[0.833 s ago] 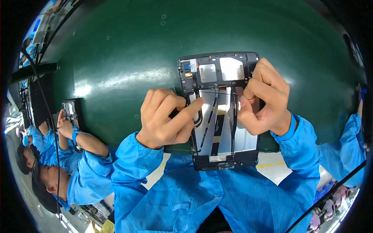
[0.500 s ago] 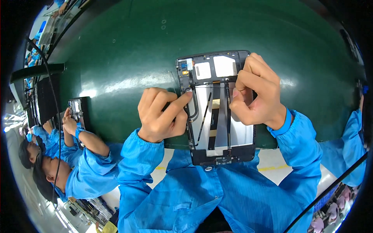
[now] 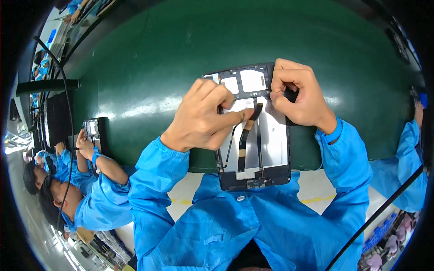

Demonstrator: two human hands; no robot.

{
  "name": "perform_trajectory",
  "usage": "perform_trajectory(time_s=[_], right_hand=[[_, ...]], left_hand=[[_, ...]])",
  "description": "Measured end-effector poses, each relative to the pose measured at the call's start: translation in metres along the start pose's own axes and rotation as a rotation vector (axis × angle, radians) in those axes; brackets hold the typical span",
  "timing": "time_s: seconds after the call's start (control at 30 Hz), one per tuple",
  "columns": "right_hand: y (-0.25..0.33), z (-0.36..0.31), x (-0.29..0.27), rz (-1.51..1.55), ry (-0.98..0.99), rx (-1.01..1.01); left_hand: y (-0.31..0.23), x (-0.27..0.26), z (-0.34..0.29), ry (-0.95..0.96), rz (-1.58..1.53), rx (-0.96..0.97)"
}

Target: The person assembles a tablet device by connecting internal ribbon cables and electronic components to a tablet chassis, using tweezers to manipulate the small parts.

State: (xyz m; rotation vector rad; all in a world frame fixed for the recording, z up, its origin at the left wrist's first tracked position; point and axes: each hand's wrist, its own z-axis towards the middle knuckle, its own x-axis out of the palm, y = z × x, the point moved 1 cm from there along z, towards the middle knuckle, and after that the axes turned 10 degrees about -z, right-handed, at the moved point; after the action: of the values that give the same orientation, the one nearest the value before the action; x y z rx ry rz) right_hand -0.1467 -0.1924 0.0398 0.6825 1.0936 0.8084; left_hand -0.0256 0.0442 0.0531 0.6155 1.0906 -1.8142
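Pointing inward, palm down, the left hand (image 3: pixel 203 116) overhangs the opened tablet (image 3: pixel 275 147).

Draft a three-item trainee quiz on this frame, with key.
1. Choose: whose index fingertip is at the wide black-and-tan ribbon cable of the opened device? A) left hand, B) right hand
2. True or false: the device's near end extends past the green table's edge.
3. Fill in: the wristband on the right arm is ____.

Key: 1. A, the left hand. 2. True. 3. Blue.
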Motion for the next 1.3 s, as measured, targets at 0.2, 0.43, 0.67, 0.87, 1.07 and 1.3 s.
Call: perform_trajectory(time_s=[0.2,0.43,0.67,0.87,1.07,1.3], right_hand=[[0.003,0.002,-0.014,0.057,0.159,0.054],[0.002,0.005,-0.029,-0.002,0.277,0.133],[0.0,0.006,-0.027,-0.056,0.293,0.149],[-0.004,0.007,-0.026,-0.046,0.285,0.153],[0.0,0.005,-0.029,-0.054,0.28,0.162],[-0.002,0.009,-0.019,-0.035,0.28,0.189]], left_hand=[[-0.01,0.008,-0.004,0.084,-0.179,-0.067],[-0.012,0.011,-0.008,0.087,-0.268,-0.031],[-0.004,0.013,-0.008,-0.053,-0.275,-0.066],[-0.004,0.016,0.01,0.012,-0.148,-0.146],[0.003,0.017,0.022,0.067,-0.085,-0.043],[0.011,0.022,0.021,0.044,-0.065,-0.008]])
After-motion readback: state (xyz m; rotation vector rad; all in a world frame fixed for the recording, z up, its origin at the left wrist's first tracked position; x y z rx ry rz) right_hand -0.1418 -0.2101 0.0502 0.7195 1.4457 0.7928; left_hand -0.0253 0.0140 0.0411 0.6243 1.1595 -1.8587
